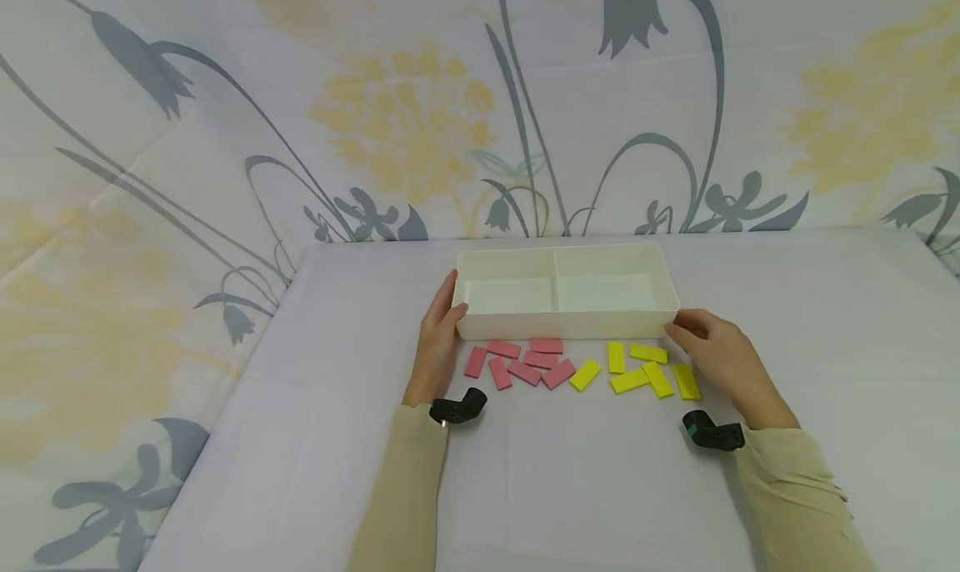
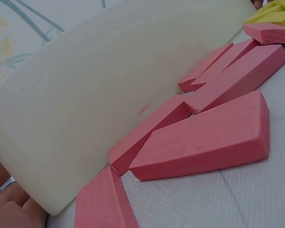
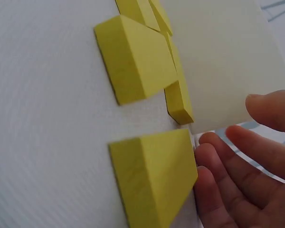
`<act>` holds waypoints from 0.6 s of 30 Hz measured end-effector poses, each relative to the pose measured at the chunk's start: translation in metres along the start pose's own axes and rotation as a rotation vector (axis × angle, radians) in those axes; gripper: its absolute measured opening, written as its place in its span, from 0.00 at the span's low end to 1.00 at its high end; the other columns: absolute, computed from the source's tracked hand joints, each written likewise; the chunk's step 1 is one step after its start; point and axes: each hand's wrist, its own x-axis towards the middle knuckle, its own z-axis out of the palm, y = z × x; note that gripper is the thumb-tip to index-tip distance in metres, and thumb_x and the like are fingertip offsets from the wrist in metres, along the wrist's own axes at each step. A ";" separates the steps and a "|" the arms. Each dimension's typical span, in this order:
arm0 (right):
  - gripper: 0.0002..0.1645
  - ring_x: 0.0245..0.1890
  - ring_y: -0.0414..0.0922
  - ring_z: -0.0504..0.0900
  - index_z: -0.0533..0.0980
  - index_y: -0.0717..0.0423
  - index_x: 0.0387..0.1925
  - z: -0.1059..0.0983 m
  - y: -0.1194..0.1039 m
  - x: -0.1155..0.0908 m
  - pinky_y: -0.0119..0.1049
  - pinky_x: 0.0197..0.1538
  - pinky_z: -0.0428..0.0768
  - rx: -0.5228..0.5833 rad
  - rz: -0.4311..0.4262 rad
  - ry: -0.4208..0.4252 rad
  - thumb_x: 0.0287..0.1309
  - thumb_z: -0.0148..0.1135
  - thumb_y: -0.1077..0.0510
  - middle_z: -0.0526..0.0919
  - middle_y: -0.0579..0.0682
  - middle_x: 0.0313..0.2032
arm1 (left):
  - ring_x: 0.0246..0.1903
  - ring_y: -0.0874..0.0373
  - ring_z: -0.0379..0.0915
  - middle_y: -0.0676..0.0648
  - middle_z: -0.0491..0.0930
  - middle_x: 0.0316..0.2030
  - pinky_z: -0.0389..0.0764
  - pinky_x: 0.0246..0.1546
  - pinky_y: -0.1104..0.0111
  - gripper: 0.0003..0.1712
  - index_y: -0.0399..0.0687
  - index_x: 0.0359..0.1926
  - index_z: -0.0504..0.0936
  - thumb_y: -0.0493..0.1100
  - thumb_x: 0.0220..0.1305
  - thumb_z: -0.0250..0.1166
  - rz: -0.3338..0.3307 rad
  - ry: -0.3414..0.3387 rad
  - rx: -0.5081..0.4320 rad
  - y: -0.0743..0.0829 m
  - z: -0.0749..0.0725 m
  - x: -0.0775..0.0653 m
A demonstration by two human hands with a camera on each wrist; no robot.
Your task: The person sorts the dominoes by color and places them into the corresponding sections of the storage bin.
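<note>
A white two-compartment box (image 1: 566, 324) stands on the table with its long front wall toward me. My left hand (image 1: 437, 343) grips its left end, thumb at the front corner and fingers along the side. At the opposite front corner, my right hand (image 1: 723, 355) holds the box between thumb and curled fingers; in the right wrist view its thumb (image 3: 270, 110) lies by the front wall. Several pink blocks (image 1: 525, 373) lie before the left half of the box. Several yellow blocks (image 1: 628, 380) lie before the right half, one close to my right fingers.
White cloth covers the table (image 1: 577, 480). Behind and to the left hangs a floral curtain (image 1: 420, 122) with grey and yellow flowers. A black wrist camera (image 1: 459, 406) sits on the left wrist, another camera (image 1: 712, 433) on the right.
</note>
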 end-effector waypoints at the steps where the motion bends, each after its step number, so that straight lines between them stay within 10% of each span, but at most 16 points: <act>1: 0.43 0.55 0.61 0.62 0.59 0.63 0.60 -0.002 0.001 -0.001 0.56 0.52 0.63 -0.014 0.001 -0.007 0.58 0.39 0.33 0.64 0.65 0.57 | 0.66 0.55 0.42 0.52 0.49 0.67 0.53 0.60 0.67 0.30 0.47 0.68 0.50 0.35 0.66 0.44 -0.006 0.003 0.011 0.001 0.001 0.000; 18: 0.27 0.36 0.48 0.71 0.75 0.60 0.47 0.002 -0.006 0.002 0.43 0.39 0.68 -0.262 -0.113 -0.076 0.53 0.59 0.45 0.77 0.51 0.36 | 0.65 0.58 0.43 0.50 0.49 0.67 0.53 0.60 0.68 0.30 0.45 0.68 0.50 0.36 0.66 0.45 -0.022 0.007 0.041 0.002 0.000 0.000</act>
